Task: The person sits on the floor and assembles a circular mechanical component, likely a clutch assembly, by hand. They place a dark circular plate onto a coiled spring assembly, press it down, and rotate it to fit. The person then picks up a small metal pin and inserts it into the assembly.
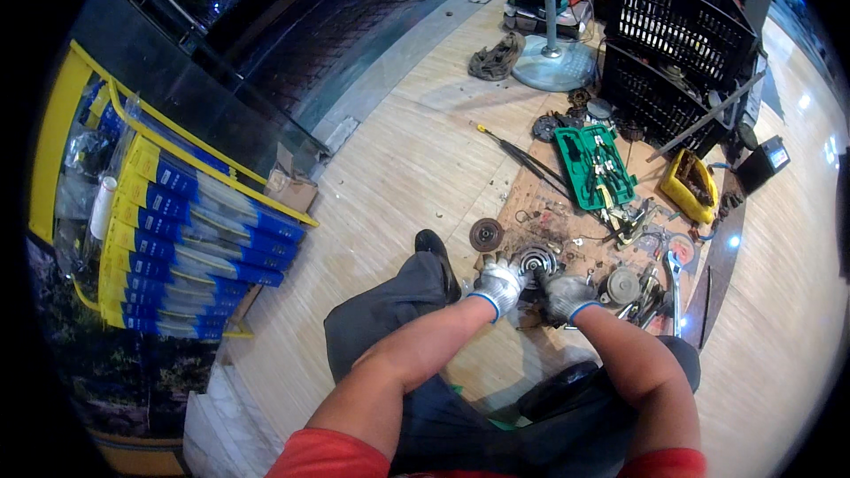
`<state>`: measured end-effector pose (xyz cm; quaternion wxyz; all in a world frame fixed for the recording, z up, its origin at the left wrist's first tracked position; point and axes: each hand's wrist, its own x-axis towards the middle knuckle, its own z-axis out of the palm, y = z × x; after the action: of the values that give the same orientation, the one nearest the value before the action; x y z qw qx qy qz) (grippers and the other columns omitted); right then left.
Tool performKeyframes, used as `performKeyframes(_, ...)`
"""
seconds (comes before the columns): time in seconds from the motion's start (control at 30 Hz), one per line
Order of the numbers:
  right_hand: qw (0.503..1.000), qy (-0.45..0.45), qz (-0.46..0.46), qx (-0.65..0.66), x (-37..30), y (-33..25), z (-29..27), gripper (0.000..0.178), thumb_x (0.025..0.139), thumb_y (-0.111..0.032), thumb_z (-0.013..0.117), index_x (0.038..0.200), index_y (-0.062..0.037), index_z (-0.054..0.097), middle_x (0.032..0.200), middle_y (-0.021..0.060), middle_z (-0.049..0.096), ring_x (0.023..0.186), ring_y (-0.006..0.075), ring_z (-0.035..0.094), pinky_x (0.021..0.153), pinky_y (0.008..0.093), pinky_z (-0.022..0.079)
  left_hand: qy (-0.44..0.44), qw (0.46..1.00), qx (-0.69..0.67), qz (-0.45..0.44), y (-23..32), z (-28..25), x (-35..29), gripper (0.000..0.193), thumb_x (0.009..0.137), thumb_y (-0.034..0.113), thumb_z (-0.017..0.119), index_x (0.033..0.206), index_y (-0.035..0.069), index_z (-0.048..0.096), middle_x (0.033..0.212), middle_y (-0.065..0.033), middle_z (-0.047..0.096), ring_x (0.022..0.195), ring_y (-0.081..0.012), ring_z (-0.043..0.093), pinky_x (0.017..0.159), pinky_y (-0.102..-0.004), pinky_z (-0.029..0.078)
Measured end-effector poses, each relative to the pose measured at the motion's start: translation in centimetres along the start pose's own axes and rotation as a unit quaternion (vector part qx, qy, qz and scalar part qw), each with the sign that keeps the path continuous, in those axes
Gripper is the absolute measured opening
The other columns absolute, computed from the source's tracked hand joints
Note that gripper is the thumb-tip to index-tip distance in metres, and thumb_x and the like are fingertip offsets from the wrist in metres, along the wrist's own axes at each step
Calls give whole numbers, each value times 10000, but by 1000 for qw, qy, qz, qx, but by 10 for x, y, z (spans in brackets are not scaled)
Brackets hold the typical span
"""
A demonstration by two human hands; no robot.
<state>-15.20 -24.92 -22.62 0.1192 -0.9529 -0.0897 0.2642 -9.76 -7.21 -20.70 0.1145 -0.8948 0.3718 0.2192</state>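
My left hand [500,286], in a grey-white work glove, is closed on the left side of a round metal pulley [537,258] with concentric rings. On its right side my right hand [567,295], in a matching, dirtier glove, is curled against the same pulley; its fingertips are partly hidden. The pulley faces up over a stained cardboard sheet [522,204]. A rusty brown disc [486,235] lies just left of it. To the right of my right hand is a round grey metal part [622,285] among other greasy pieces.
A green tool case [584,168] with pliers lies open ahead. Right are a yellow cut-open jug [689,186], a large wrench [676,288] and a black box [763,165]. Black crates [677,13] and a pole base [553,66] stand farther back. A yellow rack [177,133] with packages stands left.
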Motion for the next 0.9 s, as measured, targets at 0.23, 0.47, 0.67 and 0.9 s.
performKeyframes(0.23, 1000, -16, 1, 18, 0, -2, 3, 841, 830, -342, 690, 1557, -114, 336, 1207, 220, 686, 1045, 383, 695, 892, 481, 547, 49, 999, 23, 5, -2, 16, 1, 494, 951, 254, 513, 1442, 198, 528, 1413, -181, 557, 1302, -400, 511, 1039, -607, 400)
performKeyframes(0.47, 999, 19, -21, 37, -16, 1, -28, 399, 813, -171, 675, 1176, -20, 607, 1066, 255, 708, 984, 390, 709, 848, 491, 563, 25, 999, 11, 18, -8, 13, 8, 349, 871, 339, 667, 1125, 109, 737, 1089, -145, 713, 978, -312, 706, 806, -486, 555)
performKeyframes(0.67, 999, 26, 21, 36, -15, 6, -28, 401, 816, -150, 700, 1194, -34, 632, 1081, 226, 724, 1026, 377, 708, 872, 493, 563, -33, 998, 37, -24, -9, -4, 2, 531, 969, 356, 512, 1475, 196, 512, 1559, -167, 433, 1423, -370, 408, 1094, -578, 348)
performKeyframes(0.9, 1000, 20, 1, 22, -17, 0, -25, 914, 735, -198, 734, 1560, -142, 346, 1158, 204, 691, 1042, 378, 690, 866, 491, 558, -38, 997, 69, -17, -5, -20, -8, 812, 872, 461, 693, 1574, 225, 361, 1579, -169, 399, 1451, -398, 370, 1076, -568, 361)
